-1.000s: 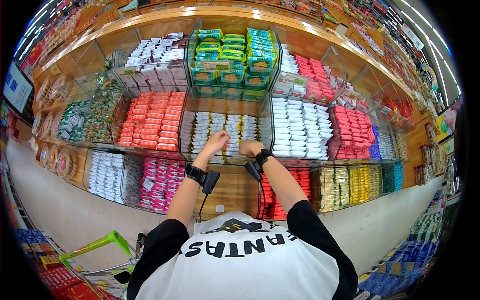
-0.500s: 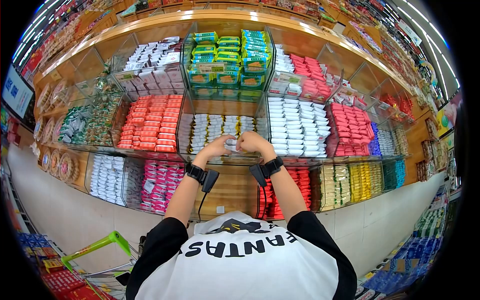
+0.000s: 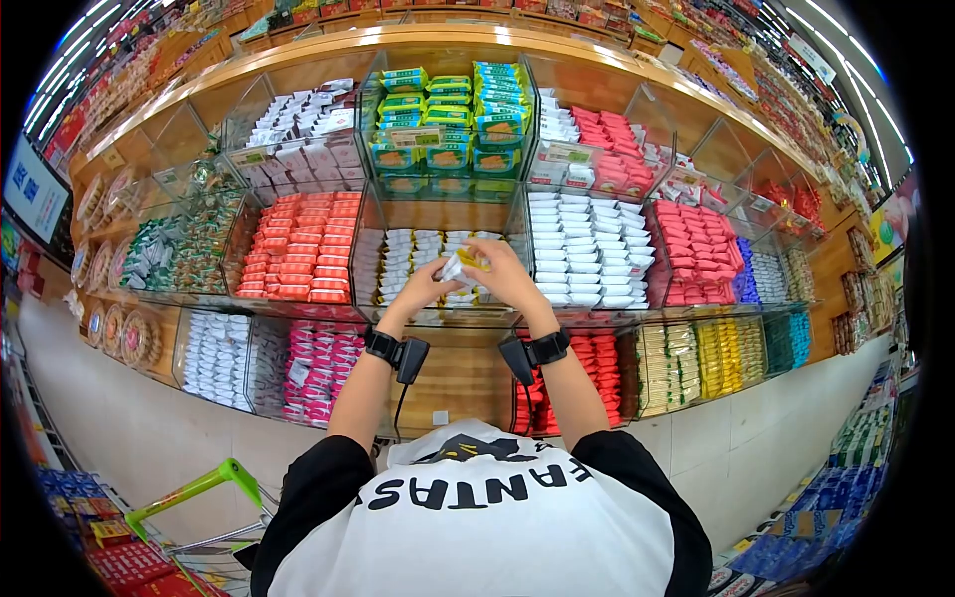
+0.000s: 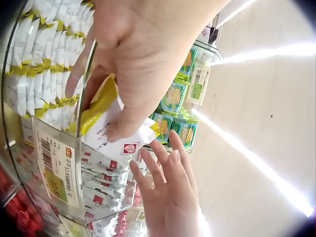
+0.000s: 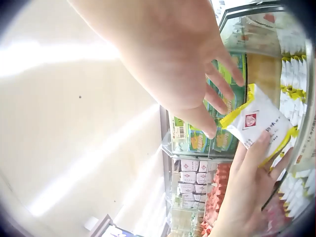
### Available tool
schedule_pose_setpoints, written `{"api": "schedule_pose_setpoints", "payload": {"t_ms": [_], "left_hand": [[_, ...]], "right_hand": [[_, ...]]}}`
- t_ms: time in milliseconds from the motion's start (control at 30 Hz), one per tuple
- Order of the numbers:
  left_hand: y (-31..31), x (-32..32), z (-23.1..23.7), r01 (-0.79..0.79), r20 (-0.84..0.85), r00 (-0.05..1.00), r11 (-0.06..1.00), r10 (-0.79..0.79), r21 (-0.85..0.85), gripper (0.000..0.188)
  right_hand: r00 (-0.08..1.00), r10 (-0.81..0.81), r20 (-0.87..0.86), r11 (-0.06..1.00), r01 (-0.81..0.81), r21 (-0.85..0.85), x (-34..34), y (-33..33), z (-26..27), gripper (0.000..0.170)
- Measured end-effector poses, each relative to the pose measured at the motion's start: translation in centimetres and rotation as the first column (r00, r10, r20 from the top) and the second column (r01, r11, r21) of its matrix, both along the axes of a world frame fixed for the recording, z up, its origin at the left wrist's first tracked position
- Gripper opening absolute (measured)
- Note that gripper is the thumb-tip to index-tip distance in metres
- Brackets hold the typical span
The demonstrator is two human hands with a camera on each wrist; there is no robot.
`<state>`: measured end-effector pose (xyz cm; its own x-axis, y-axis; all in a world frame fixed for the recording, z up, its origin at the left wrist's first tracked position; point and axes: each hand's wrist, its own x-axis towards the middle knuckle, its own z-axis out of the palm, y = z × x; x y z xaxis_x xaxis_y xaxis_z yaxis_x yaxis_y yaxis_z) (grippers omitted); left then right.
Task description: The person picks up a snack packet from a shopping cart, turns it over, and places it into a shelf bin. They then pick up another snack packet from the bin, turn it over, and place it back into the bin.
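A white packet with yellow ends (image 3: 454,269) is held between the thumb and fingers of my left hand (image 3: 422,290), above a bin of similar packets (image 3: 400,261). In the left wrist view the thumb of my left hand (image 4: 143,59) presses the face of the packet (image 4: 116,126), near a small red logo. My right hand (image 3: 505,277) is beside the packet; in the right wrist view my right hand (image 5: 173,59) has its fingers spread near a yellow end of the packet (image 5: 259,121). Whether they touch it, I cannot tell.
Clear bin walls surround the packets, with a price label (image 4: 57,170) on the front one. Orange-red packets (image 3: 303,244) lie to the left, white ones (image 3: 592,249) to the right, green ones (image 3: 450,124) behind. A green-handled cart (image 3: 189,488) stands at lower left.
The hands have come together around a packet and risen slightly. The packet is now tilted, with its yellow end showing, and the right hand has moved up and its fingers have loosened.
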<state>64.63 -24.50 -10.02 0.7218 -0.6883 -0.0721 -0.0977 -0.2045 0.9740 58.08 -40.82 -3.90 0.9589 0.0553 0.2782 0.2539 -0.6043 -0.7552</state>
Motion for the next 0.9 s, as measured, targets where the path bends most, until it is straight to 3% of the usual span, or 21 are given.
{"api": "schedule_pose_setpoints", "payload": {"t_ms": [67, 100, 133, 200, 233, 300, 333, 400, 600, 700, 900], "left_hand": [[-0.1, -0.3, 0.0, -0.031, -0.035, 0.999, 0.997, 0.029, -0.063, 0.041], [-0.2, -0.5, -0.1, -0.113, 0.004, 0.993, 0.983, 0.114, -0.142, 0.042], [-0.3, -0.8, -0.1, -0.189, 0.035, 0.979, 0.956, 0.202, -0.223, 0.043], [-0.2, -1.6, 0.3, -0.235, -0.002, 0.969, 0.918, 0.248, -0.318, 0.044], [-0.1, -2.1, 0.9, -0.277, -0.044, 0.958, 0.87, 0.285, -0.407, 0.045], [0.5, -3.3, 2.1, -0.264, -0.007, 0.958, 0.867, 0.288, -0.423, 0.043], [0.9, -4.0, 2.7, -0.251, 0.028, 0.956, 0.864, 0.292, -0.436, 0.042], [1.8, -5.4, 3.9, -0.269, 0.009, 0.954, 0.866, 0.301, -0.422, 0.042], [4.8, -9.1, 5.4, -0.336, 0.028, 0.925, 0.851, 0.378, -0.404, 0.042], [6.6, -11.1, 6.7, -0.377, -0.209, 0.926, 0.823, 0.315, -0.425, 0.035], [8.2, -15.2, 8.0, -0.427, -0.259, 0.9, 0.826, 0.35, -0.367, 0.032]], "right_hand": [[0.998, -0.034, 0.057, 0.999, 0.035, -0.024, -0.5, 0.0, -0.1, 0.048], [0.992, -0.066, 0.111, 0.996, 0.071, -0.044, -0.7, 0.0, -0.1, 0.059], [0.992, -0.064, 0.112, 0.997, 0.07, -0.045, -0.8, 0.0, -0.3, 0.059], [0.986, -0.162, 0.032, 0.978, 0.156, 0.139, -1.1, 0.3, -0.6, 0.061], [0.986, -0.161, 0.032, 0.978, 0.155, 0.139, -1.2, 0.4, -0.7, 0.061], [0.985, -0.027, -0.172, 0.918, 0.093, 0.385, -1.5, 0.7, -0.6, 0.058], [0.984, -0.024, -0.175, 0.917, 0.091, 0.388, -1.7, 0.9, -0.3, 0.058], [0.927, 0.239, -0.289, 0.814, -0.029, 0.581, -2.2, 1.5, 0.5, 0.053], [0.913, 0.334, -0.234, 0.774, -0.125, 0.62, -3.4, 3.5, 1.9, 0.037], [0.885, 0.412, -0.217, 0.755, -0.198, 0.625, -4.2, 4.5, 2.9, 0.035], [0.812, 0.552, -0.189, 0.689, -0.317, 0.652, -5.2, 5.3, 4.0, 0.031]]}}
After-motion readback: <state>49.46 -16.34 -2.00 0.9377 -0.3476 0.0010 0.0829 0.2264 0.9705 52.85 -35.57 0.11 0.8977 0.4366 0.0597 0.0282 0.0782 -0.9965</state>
